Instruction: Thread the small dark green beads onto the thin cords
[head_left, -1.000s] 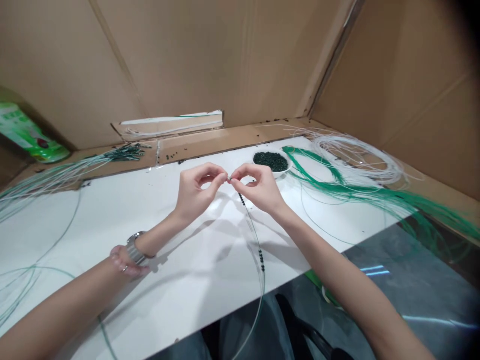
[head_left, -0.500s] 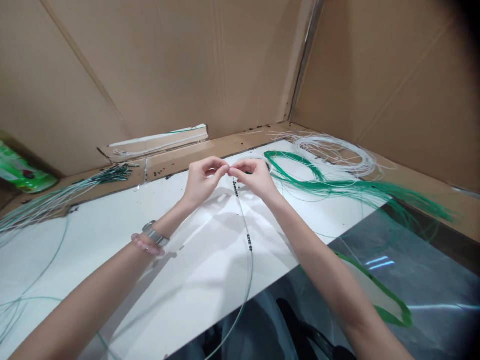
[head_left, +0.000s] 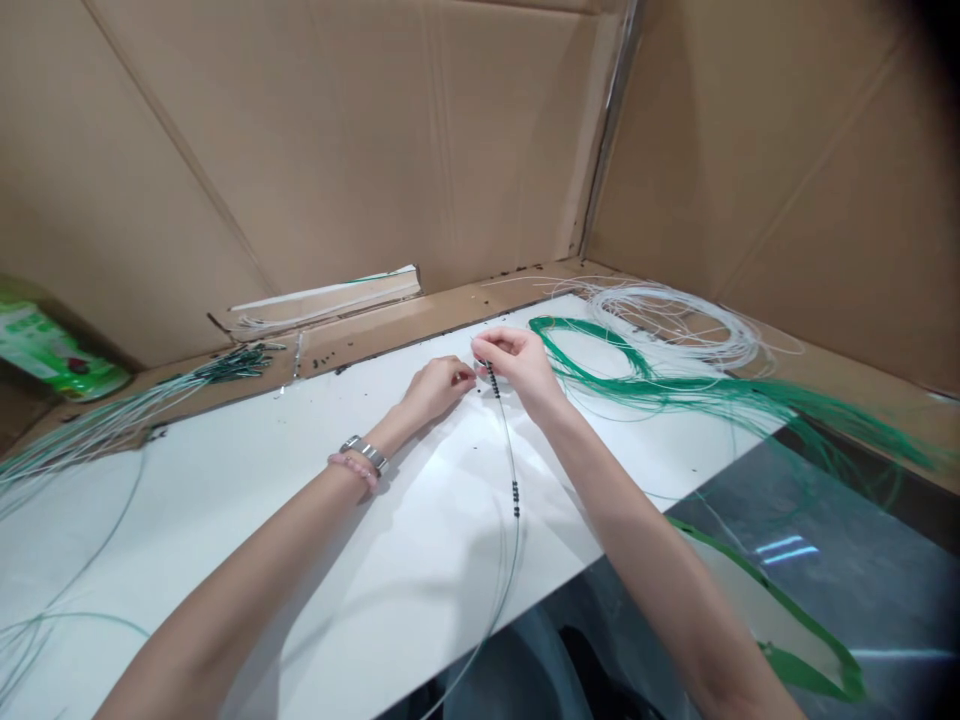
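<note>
My right hand pinches the upper end of a thin green strand above the white board. Small black beads sit on the strand in two groups, an upper group just under my right fingers and a lower group. The strand hangs down past the board's front edge. My left hand is low over the board, left of my right fingertips, its fingers closed together; whatever they hold is too small to make out.
A coil of green strands and a coil of white strands lie at the right. Bundled strands and a green container are at the left. Cardboard walls rise behind; loose black beads dot the back edge.
My left hand has come away from my right fingertips and lowered to the board. My right hand still pinches the strand, slightly further right in view.
</note>
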